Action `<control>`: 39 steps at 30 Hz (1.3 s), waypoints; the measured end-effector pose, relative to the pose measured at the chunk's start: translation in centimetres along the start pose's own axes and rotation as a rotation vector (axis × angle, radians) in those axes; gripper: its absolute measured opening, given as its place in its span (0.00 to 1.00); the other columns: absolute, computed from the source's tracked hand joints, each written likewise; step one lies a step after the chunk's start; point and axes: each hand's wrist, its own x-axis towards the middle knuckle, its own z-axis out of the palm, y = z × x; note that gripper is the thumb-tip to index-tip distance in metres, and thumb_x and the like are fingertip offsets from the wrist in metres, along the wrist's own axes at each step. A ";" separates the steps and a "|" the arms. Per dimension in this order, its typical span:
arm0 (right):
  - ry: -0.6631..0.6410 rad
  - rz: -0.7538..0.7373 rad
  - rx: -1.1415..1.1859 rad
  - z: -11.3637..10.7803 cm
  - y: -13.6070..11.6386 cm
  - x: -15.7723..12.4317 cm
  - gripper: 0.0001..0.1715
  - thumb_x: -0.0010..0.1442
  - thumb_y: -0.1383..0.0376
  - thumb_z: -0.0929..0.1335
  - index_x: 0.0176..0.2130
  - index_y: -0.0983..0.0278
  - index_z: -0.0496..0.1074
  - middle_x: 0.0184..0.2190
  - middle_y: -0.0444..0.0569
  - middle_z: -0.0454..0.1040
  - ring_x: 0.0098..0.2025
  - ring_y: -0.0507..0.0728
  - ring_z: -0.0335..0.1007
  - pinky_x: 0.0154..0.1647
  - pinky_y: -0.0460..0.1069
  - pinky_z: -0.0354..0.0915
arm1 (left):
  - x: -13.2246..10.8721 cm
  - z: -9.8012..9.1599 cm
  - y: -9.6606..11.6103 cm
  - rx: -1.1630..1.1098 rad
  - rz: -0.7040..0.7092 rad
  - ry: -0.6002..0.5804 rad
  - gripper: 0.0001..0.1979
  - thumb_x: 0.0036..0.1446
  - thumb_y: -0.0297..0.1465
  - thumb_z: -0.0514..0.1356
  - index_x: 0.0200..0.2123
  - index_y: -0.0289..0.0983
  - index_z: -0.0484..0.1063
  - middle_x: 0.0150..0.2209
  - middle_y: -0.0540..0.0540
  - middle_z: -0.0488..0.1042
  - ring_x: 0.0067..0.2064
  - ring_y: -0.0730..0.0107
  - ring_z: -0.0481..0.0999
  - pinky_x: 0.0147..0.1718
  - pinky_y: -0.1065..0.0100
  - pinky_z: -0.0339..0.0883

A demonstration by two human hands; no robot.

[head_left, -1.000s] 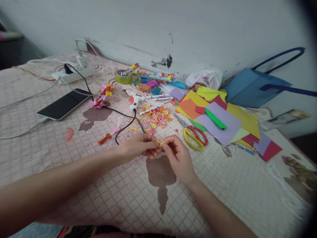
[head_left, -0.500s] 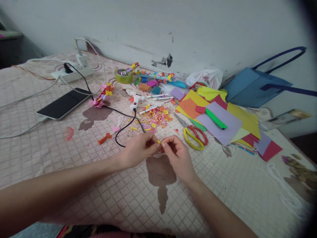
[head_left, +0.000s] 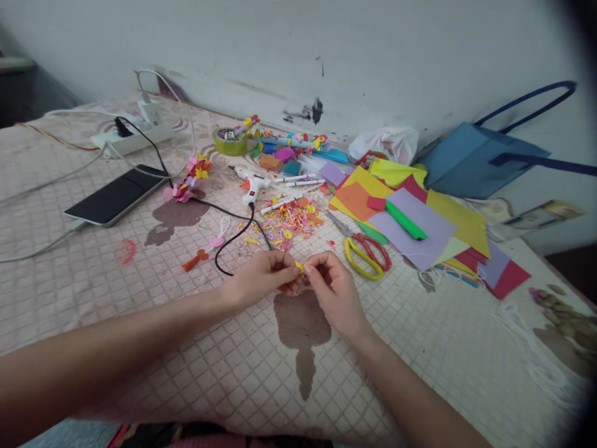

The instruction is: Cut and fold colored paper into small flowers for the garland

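A small yellow piece (head_left: 299,267), perhaps paper or foam, is pinched between my two hands above the patterned cloth. My left hand (head_left: 263,278) grips its left side with thumb and fingertips. On the other side, my right hand (head_left: 333,289) has thumb and forefinger pressed together at its edge. Fingers cover most of the piece, so its full shape is hidden. Just beyond the hands lies a pile of colourful paper scraps (head_left: 293,224). Scissors (head_left: 364,255) with yellow and red handles rest to the right of my right hand.
A white glue gun (head_left: 253,185) with a black cord lies behind the scraps. Left are a tablet-like device (head_left: 116,194), a power strip (head_left: 135,135) and a flower-covered strand (head_left: 189,180). Right are coloured sheets (head_left: 415,230), a green cutter (head_left: 405,220) and a blue bag (head_left: 480,163).
Slightly more of the yellow piece shows between my fingertips. Both hands stay almost in place; the whole view has shifted a little.
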 end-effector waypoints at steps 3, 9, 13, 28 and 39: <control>-0.004 -0.013 -0.017 0.0 -0.1 -0.1 0.04 0.60 0.64 0.63 0.33 0.62 0.63 0.28 0.44 0.67 0.30 0.52 0.65 0.32 0.48 0.64 | -0.1 0.1 0.2 -0.011 -0.021 0.015 0.06 0.53 0.28 0.58 0.26 0.32 0.66 0.24 0.51 0.72 0.24 0.80 0.70 0.28 0.75 0.65; 0.007 -0.051 -0.037 0.2 -0.1 -0.1 0.03 0.60 0.65 0.62 0.33 0.61 0.63 0.28 0.44 0.67 0.31 0.52 0.65 0.32 0.49 0.65 | 0.0 -0.2 0.1 0.092 0.015 -0.018 0.07 0.54 0.29 0.57 0.25 0.32 0.66 0.23 0.51 0.71 0.24 0.79 0.70 0.27 0.74 0.65; 0.005 -0.041 -0.038 0.3 -0.1 -0.1 0.03 0.60 0.64 0.62 0.33 0.61 0.63 0.28 0.44 0.67 0.31 0.52 0.66 0.32 0.49 0.65 | 0.1 -0.2 -0.2 0.174 0.079 -0.003 0.08 0.54 0.31 0.57 0.26 0.33 0.66 0.23 0.50 0.71 0.24 0.78 0.69 0.27 0.74 0.65; 0.013 -0.094 -0.113 0.3 0.0 -0.2 0.02 0.59 0.68 0.62 0.33 0.61 0.62 0.30 0.45 0.67 0.32 0.53 0.66 0.32 0.49 0.64 | -0.1 0.2 -0.7 0.133 0.067 0.032 0.08 0.47 0.31 0.62 0.25 0.33 0.66 0.22 0.51 0.70 0.24 0.77 0.69 0.24 0.75 0.62; -0.010 -0.068 -0.137 0.2 -0.1 -0.2 0.02 0.60 0.67 0.62 0.34 0.61 0.62 0.29 0.44 0.66 0.31 0.52 0.65 0.31 0.49 0.64 | -0.2 0.5 -1.1 0.000 0.031 0.049 0.08 0.48 0.29 0.62 0.25 0.32 0.66 0.22 0.51 0.70 0.24 0.78 0.68 0.25 0.75 0.62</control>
